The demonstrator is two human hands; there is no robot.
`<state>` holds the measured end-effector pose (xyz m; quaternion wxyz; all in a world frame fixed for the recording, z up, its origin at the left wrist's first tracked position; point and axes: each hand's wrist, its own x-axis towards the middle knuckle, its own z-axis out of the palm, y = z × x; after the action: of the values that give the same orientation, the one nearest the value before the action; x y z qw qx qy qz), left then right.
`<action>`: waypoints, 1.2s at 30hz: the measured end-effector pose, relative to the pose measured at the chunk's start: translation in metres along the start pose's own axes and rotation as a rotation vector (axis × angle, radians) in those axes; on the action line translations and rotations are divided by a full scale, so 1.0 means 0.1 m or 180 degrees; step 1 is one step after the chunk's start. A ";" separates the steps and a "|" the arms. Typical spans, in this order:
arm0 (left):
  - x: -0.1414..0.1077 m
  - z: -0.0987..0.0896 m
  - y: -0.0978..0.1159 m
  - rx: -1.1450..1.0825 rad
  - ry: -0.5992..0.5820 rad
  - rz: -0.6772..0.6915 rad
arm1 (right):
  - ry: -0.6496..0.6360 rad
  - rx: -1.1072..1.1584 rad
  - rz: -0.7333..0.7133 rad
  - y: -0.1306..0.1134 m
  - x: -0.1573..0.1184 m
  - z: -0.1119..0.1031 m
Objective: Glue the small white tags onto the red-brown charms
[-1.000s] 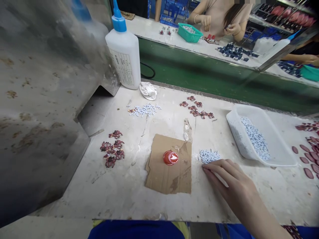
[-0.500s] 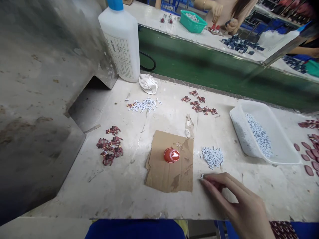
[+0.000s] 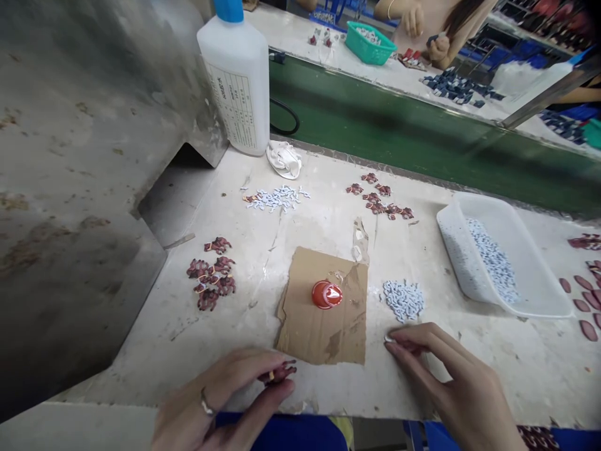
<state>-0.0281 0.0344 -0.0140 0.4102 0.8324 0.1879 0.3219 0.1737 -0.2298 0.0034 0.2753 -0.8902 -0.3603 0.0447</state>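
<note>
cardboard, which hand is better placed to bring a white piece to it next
Probably the right hand: it pinches a white piece beside the cardboard, while the left hand holds a brown figure.

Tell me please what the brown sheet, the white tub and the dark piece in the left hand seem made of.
Brown sheet: matte cardboard, judging by its ragged, torn edge.
White tub: probably plastic, smooth and faintly translucent, with rounded corners and a thin moulded rim.
Dark piece: perhaps moulded plastic or resin, given its limb-like ends; finish too small to judge.
</note>
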 end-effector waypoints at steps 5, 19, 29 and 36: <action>0.04 -0.02 -0.01 0.0209 -0.0374 0.0075 | 0.0147 -0.0132 -0.0362 0.07 -0.02 0.05; 0.08 -0.02 0.03 0.0107 -0.0403 0.0250 | 0.0229 0.0055 -0.0953 -0.26 0.35 0.04; 0.09 0.00 0.03 -0.0302 -0.0491 0.0119 | 0.0212 0.0560 -0.0966 -0.60 0.85 0.13; 0.14 0.02 0.03 -0.0308 -0.0468 0.0214 | 0.0201 0.0534 -0.1054 -0.59 0.83 0.17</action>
<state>-0.0168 0.0400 -0.0072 0.4515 0.8388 0.1135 0.2822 0.1933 -0.1323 0.0301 0.3633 -0.7936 -0.4881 0.0008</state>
